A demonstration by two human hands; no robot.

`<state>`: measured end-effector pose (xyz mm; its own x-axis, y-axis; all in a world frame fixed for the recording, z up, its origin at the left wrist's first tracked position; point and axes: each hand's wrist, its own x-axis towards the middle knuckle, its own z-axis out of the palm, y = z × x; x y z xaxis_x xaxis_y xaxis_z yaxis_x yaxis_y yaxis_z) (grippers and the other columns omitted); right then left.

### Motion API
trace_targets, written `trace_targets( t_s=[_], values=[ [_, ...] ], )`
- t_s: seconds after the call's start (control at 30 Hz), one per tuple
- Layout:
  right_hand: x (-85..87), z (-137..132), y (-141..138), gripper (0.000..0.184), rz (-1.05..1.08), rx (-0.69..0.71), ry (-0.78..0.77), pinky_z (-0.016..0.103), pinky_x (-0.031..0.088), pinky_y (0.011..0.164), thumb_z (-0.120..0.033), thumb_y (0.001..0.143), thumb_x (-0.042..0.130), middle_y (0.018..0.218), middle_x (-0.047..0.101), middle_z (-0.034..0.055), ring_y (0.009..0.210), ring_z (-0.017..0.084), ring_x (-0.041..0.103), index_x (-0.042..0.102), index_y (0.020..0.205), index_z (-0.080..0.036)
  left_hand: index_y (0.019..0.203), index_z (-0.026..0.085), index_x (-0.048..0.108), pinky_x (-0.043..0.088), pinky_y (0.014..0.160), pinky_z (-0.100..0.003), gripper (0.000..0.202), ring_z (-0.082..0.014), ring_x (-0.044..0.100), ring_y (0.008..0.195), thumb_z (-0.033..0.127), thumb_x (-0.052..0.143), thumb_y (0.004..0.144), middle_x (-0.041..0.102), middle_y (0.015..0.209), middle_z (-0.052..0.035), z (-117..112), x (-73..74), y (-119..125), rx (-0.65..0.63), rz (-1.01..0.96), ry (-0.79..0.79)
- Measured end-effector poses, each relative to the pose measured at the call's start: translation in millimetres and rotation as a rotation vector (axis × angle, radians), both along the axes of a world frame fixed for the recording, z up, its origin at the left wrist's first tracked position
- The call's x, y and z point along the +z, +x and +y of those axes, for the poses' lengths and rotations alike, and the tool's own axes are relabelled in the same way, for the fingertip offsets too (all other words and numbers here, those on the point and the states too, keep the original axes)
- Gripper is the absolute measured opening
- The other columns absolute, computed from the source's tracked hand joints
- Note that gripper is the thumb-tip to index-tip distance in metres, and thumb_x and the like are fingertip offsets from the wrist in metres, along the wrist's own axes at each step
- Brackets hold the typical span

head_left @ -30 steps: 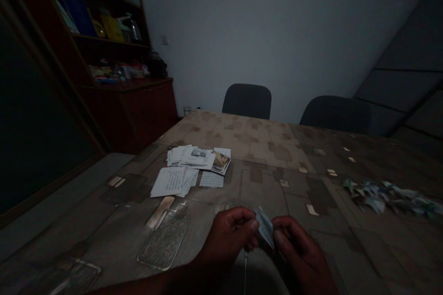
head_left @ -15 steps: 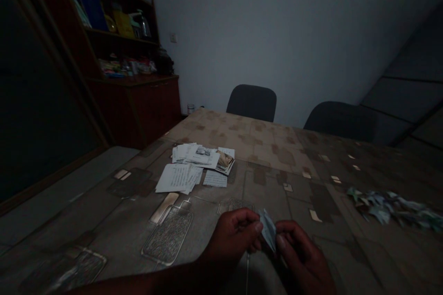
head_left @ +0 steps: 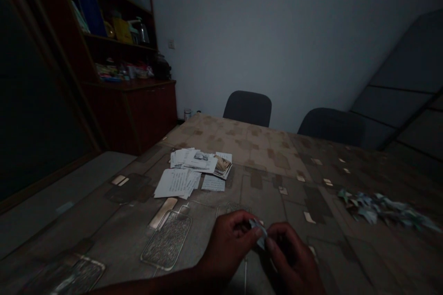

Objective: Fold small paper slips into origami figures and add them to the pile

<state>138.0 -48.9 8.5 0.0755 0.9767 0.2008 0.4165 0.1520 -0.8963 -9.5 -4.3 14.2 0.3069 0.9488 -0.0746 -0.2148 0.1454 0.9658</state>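
One small folded piece of pale blue-grey paper (head_left: 258, 231) was held between both hands, low in the view and above the near part of the patterned table cover (head_left: 263, 147). The left hand (head_left: 228, 244) was closed narrowly on the piece, with its thumb and fingers pinching from the upper side. The right hand (head_left: 292, 258) was curled narrowly against the lower edge, but its exact contact could not be told in the dim light. For paper this small, a short, firm pinch close to the fold was judged the best hold, because a loose grip could allow the layers to spring apart. Many similar folded paper pieces (head_left: 374, 207) were lying in a loose band on the right, well apart from the hands. Handwritten sheets and photographs (head_left: 194, 168) lay farther ahead, and a clear phone case (head_left: 166, 239) lay near the left hand.
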Motion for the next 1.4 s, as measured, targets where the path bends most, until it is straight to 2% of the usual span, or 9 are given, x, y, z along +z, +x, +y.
trace_targets(
  t_s=[0.1,0.23,0.37,0.57,0.67,0.8,0.97,1.17,1.4],
  values=[
    [-1.3,3,0,0.025,0.013,0.013,-0.04,0.025,0.046,0.062,-0.045,0.088,0.056,0.073,0.065,0.0004,0.068,0.018,0.061,0.061,0.088,-0.021,0.07,0.013,0.067,0.038,0.055,-0.022,0.009,-0.0116,0.051,0.056,0.021,0.067,0.069,0.058,0.058,0.0023,0,2.0,-1,0.002,0.029,0.008],
    [-1.0,5,0,0.028,-0.027,0.048,-0.085,0.026,0.044,0.062,-0.046,0.089,0.053,0.072,0.063,0.0007,0.068,0.018,0.058,0.06,0.08,-0.02,0.067,0.013,0.066,0.039,0.056,-0.022,0.013,-0.0126,0.052,0.058,0.026,0.066,0.07,0.059,0.06,0.0014,-1,5.1,-4,0.021,0.031,0.052],
    [-1.4,4,0,0.029,-0.034,0.068,-0.085,0.026,0.042,0.061,-0.045,0.09,0.052,0.07,0.058,-0.0004,0.067,0.018,0.055,0.057,0.077,-0.02,0.061,0.014,0.062,0.036,0.053,-0.023,0.019,-0.0124,0.049,0.053,0.031,0.065,0.071,0.055,0.053,0.0019,2,6.4,-4,0.019,0.06,0.034],
    [-6.3,7,-2,0.03,0.046,0.11,-0.067,0.025,0.036,0.057,-0.046,0.09,0.049,0.066,0.046,-0.0037,0.062,0.015,0.046,0.049,0.073,-0.02,0.061,0.015,0.058,0.035,0.052,-0.023,0.025,-0.0114,0.046,0.049,0.036,0.065,0.072,0.052,0.049,0.0031,4,4.4,-3,-0.029,0.033,-0.007],
    [-4.3,5,-5,0.03,0.062,0.108,-0.052,0.025,0.034,0.056,-0.045,0.091,0.048,0.066,0.044,-0.0041,0.062,0.015,0.043,0.048,0.074,-0.021,0.061,0.015,0.059,0.034,0.051,-0.022,0.024,-0.0113,0.046,0.05,0.035,0.067,0.072,0.052,0.05,0.0033,3,3.4,-4,-0.019,0.053,0.02],
    [-0.2,3,-7,0.03,0.06,0.117,-0.047,0.025,0.033,0.056,-0.043,0.092,0.046,0.066,0.045,-0.0041,0.062,0.015,0.042,0.049,0.073,-0.02,0.062,0.015,0.059,0.035,0.052,-0.022,0.027,-0.0111,0.047,0.05,0.038,0.069,0.072,0.053,0.052,0.0031,2,-2.2,-5,-0.07,-0.006,0.02],
    [-3.5,7,-5,0.027,0.064,0.141,-0.041,0.024,0.032,0.056,-0.041,0.089,0.048,0.065,0.044,-0.0047,0.061,0.014,0.042,0.047,0.071,-0.021,0.061,0.015,0.058,0.037,0.052,-0.022,0.033,-0.0108,0.047,0.048,0.043,0.066,0.077,0.053,0.05,0.0026,6,-6.8,-5,-0.077,-0.017,-0.004],
    [-2.1,11,-7,0.025,0.065,0.153,-0.098,0.024,0.031,0.057,-0.039,0.088,0.047,0.064,0.041,-0.0054,0.061,0.015,0.041,0.044,0.071,-0.021,0.059,0.015,0.057,0.033,0.045,-0.02,0.037,-0.0094,0.045,0.043,0.045,0.077,0.065,0.052,0.046,0.0038,11,-6.7,-5,-0.021,-0.01,0.003],
    [0.3,12,-7,0.036,0.164,0.153,-0.078,0.024,0.032,0.057,-0.051,0.088,0.049,0.064,0.043,-0.0043,0.061,0.014,0.04,0.047,0.069,-0.02,0.059,0.014,0.057,0.037,0.046,-0.02,0.038,-0.0087,0.048,0.042,0.046,0.077,0.066,0.055,0.045,0.0022,11,-9.4,-2,-0.047,-0.108,-0.06]
  ],
)
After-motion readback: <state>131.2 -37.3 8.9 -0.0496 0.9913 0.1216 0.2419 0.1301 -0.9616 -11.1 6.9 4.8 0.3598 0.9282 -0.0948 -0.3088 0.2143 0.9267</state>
